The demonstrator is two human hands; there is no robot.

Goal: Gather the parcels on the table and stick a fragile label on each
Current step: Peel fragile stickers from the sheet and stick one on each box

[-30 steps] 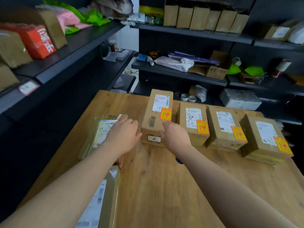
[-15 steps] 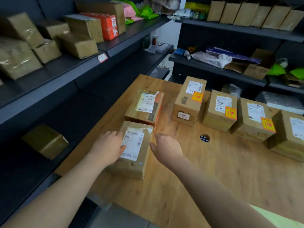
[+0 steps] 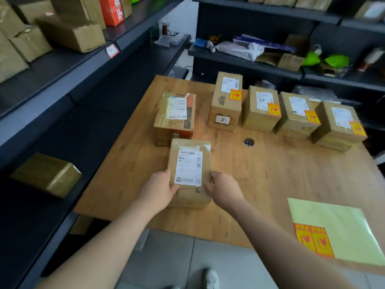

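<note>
A small brown parcel point(image 3: 190, 161) with a white shipping label lies near the front left of the wooden table point(image 3: 270, 180). My left hand point(image 3: 158, 188) grips its near left corner, thumb on top. My right hand point(image 3: 223, 189) holds its near right edge. Behind it lies a taped parcel with an orange side point(image 3: 177, 115), without a fragile label. Several brown parcels point(image 3: 227, 101) stand in a row at the back, each bearing an orange fragile label. A pale yellow sticker sheet point(image 3: 341, 228) with orange fragile labels point(image 3: 312, 239) lies at the table's front right.
Dark shelving runs along the left with several brown boxes point(image 3: 70, 32) and one lower box point(image 3: 46, 174). More dark shelves point(image 3: 250, 59) stand behind the table with bags and clutter. A round cable hole point(image 3: 248, 142) sits mid-table. My shoe point(image 3: 210, 278) shows on the grey floor.
The camera swung left and back. Both hands left the labelled row and closed on the small near parcel, which now sits nearer the table's front edge.
</note>
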